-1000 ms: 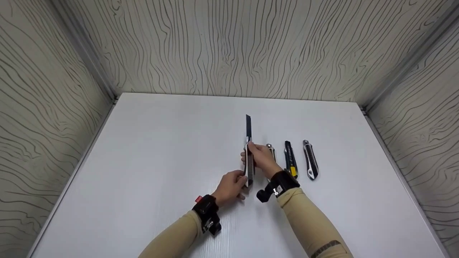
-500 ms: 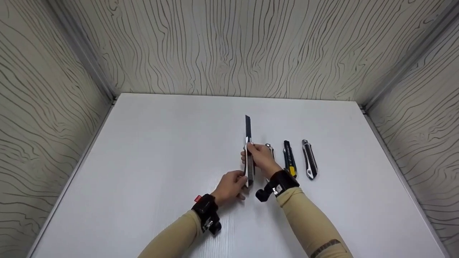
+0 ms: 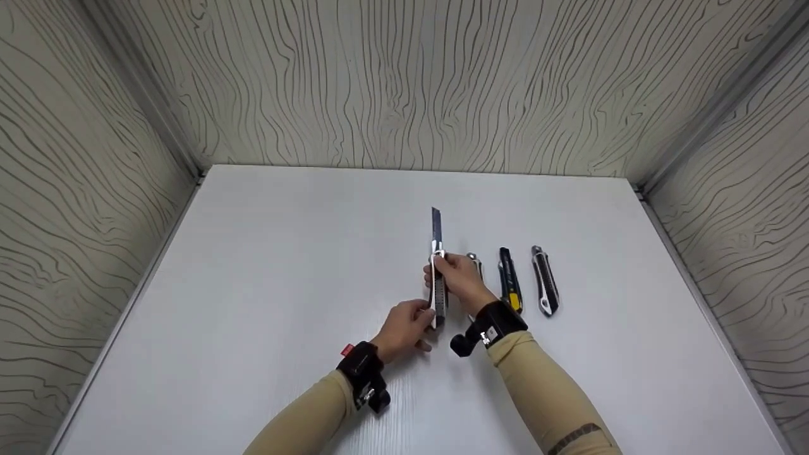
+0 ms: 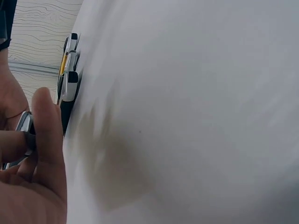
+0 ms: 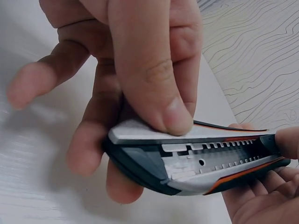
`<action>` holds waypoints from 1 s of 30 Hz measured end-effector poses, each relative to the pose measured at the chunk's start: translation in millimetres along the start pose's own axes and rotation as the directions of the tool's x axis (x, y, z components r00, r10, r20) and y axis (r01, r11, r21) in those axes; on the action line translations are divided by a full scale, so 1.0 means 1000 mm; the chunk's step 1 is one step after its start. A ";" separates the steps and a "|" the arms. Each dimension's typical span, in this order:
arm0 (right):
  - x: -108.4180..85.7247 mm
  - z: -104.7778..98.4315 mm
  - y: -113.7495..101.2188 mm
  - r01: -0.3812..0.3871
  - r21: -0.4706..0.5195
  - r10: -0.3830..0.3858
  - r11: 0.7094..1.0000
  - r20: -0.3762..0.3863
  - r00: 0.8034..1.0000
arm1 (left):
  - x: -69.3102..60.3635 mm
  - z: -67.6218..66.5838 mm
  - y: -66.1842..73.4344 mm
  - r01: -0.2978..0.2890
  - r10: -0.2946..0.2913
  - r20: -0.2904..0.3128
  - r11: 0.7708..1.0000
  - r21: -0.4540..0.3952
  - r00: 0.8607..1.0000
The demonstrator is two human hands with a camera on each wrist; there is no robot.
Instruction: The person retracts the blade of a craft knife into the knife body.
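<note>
A utility knife (image 3: 438, 303) with a silver-and-black handle and orange trim is held between both hands, its long blade (image 3: 436, 226) extended and pointing at the back wall. My right hand (image 3: 464, 278) grips the handle's front part; in the right wrist view its thumb (image 5: 287, 140) lies on the slider. At the rear end, my left hand (image 3: 402, 330) pinches the handle, its thumb (image 5: 175, 112) on the silver edge. The left wrist view shows only the knife's end (image 4: 27, 126) among the fingers.
On the white table (image 3: 284, 253), right of the hands, lie a black-and-yellow utility knife (image 3: 510, 281) and a silver-and-black one (image 3: 546, 281). Another knife (image 3: 475, 262) is partly hidden behind my right hand. Wood-patterned walls (image 3: 392, 82) enclose the back and sides.
The blade tip stands slightly nearer the handle and the blade looks lighter. My right thumb has slid a little back along the handle. The left hand stays put.
</note>
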State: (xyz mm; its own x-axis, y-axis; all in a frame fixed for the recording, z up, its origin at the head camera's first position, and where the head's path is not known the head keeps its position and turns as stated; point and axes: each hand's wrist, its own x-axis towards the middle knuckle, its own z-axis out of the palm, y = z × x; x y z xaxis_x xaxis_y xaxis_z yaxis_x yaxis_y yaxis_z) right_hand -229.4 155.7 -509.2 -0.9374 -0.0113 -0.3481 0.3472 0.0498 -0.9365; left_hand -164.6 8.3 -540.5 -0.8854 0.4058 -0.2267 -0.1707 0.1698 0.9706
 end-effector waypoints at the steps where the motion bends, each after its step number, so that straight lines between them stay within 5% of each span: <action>1: 0.000 0.000 0.000 -0.002 -0.002 0.002 1.000 0.000 1.000 | 0.000 0.000 0.000 0.001 -0.001 -0.001 1.000 -0.001 1.000; 30: -0.006 0.011 0.000 -0.002 0.020 0.001 1.000 0.024 1.000 | -0.005 -0.009 -0.002 0.018 -0.018 -0.024 1.000 -0.014 1.000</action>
State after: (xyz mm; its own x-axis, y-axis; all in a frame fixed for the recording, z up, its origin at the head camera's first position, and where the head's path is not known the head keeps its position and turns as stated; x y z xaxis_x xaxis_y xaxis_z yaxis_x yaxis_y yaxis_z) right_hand -223.4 144.5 -507.1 -0.9361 -0.0349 -0.3500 0.3491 0.0295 -0.9366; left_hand -163.2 -2.2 -540.9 -0.8923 0.3808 -0.2423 -0.1925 0.1645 0.9674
